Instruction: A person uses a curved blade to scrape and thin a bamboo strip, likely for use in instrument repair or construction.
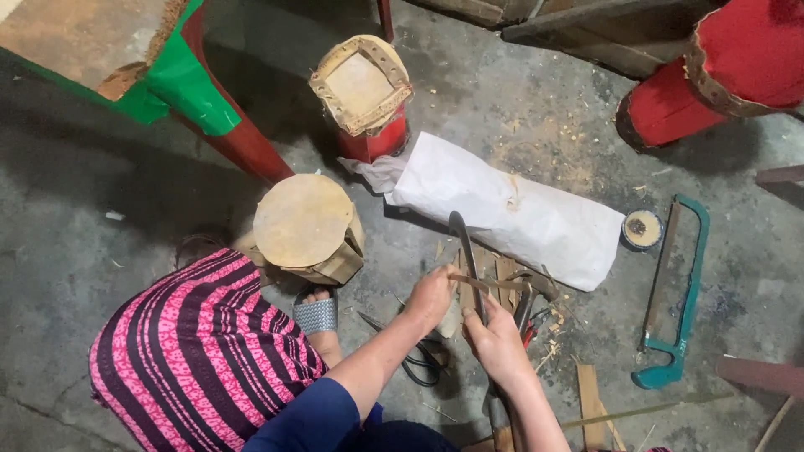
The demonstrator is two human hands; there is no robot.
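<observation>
Left hand (430,295): closed on a thin wood strip (494,285)
Right hand (496,339): gripping a curved knife (465,251), blade on the strip
Room: white sack (511,209) just beyond, saw (674,293) well right

At six o'clock the left hand (431,295) pinches a pale tan bamboo strip (490,284); the right hand (494,335) grips a dark grey curved blade (466,251). A navy blue sleeve (314,418) sits at seven o'clock, beside a pink-and-black striped cloth (201,351) and a silver-grey woven sandal (316,316). At centre lies a beige round skin-topped drum (306,222); at twelve o'clock a red small drum with tan square skin (362,88). A white crumpled sack (511,209) lies at two o'clock, a teal-framed hacksaw (678,310) at four o'clock, on a mottled grey concrete floor (75,218).
</observation>
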